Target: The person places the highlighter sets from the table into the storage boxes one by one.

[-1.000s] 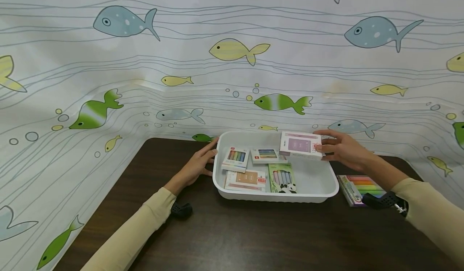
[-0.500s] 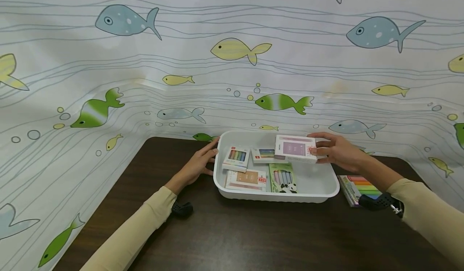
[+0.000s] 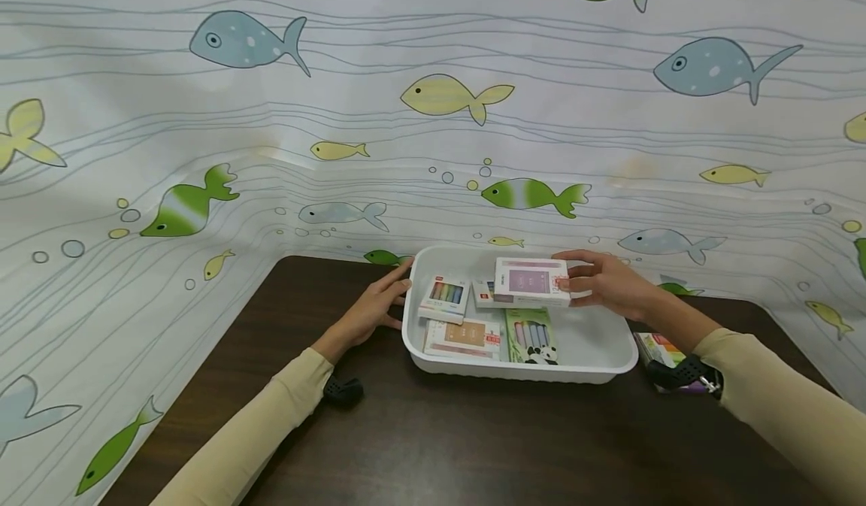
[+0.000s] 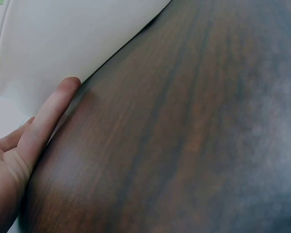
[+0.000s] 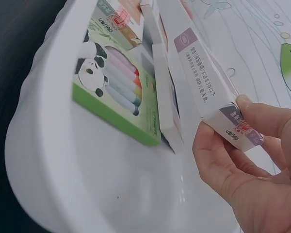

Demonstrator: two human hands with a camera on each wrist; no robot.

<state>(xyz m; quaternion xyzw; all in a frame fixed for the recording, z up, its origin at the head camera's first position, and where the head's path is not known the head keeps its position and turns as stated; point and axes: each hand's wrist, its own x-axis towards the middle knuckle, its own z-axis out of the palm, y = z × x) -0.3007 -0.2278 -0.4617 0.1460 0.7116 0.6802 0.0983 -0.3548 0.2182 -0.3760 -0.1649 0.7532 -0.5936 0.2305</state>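
My right hand (image 3: 612, 286) pinches the right end of a small white and purple box (image 3: 531, 279) and holds it tilted over the back of a white plastic bin (image 3: 521, 371). In the right wrist view, thumb and fingers press on opposite sides of the box (image 5: 218, 97). My left hand (image 3: 368, 307) rests against the bin's left end; in the left wrist view a straight finger lies along the outer wall (image 4: 68, 43). Inside the bin are a green panda box of coloured pens (image 3: 531, 337), a brown and white box (image 3: 463, 337) and a colour-striped box (image 3: 443, 301). Another striped box (image 3: 483, 294) is partly hidden.
Right of the bin, a colourful stack of flat packs (image 3: 663, 348) lies partly behind the right forearm. The dark wooden table (image 3: 433, 446) meets a fish-patterned wall covering (image 3: 446, 153) close behind the bin.
My right hand has carried the white and purple box leftward and slightly lower over the bin, now covering more of the striped box behind. My left hand stays at the bin's left end.
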